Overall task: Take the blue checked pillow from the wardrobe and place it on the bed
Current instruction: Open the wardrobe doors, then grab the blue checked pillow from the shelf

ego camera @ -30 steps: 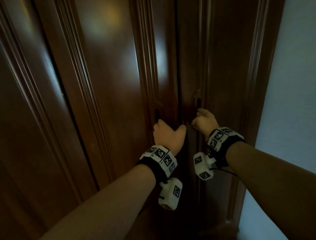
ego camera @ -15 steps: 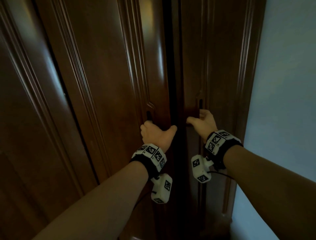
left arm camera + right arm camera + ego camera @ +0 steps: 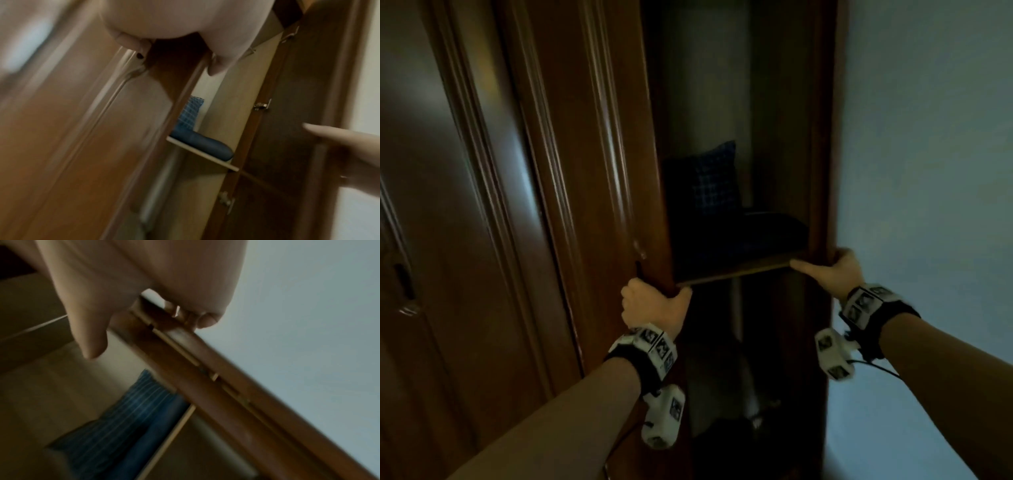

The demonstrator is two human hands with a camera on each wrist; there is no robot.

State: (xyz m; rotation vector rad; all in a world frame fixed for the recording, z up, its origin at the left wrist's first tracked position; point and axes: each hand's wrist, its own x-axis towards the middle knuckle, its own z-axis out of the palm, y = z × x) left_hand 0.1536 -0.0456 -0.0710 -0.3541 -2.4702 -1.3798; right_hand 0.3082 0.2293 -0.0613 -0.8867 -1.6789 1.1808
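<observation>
Both wardrobe doors, nearly shut half a second ago, now stand apart: left hand (image 3: 654, 305) grips the left door (image 3: 599, 205) edge, right hand (image 3: 832, 274) the right door (image 3: 820, 137). Mid-frame, the blue checked pillow (image 3: 717, 181) stands exposed on the shelf (image 3: 739, 270), reachable.

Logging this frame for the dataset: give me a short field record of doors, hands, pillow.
left hand: grips left wardrobe door edge
right hand: grips right wardrobe door edge
doors: open, interior visible
blue checked pillow: upright at shelf back, untouched
plain blue pillow: flat on same shelf, in front
bed: not in view
</observation>
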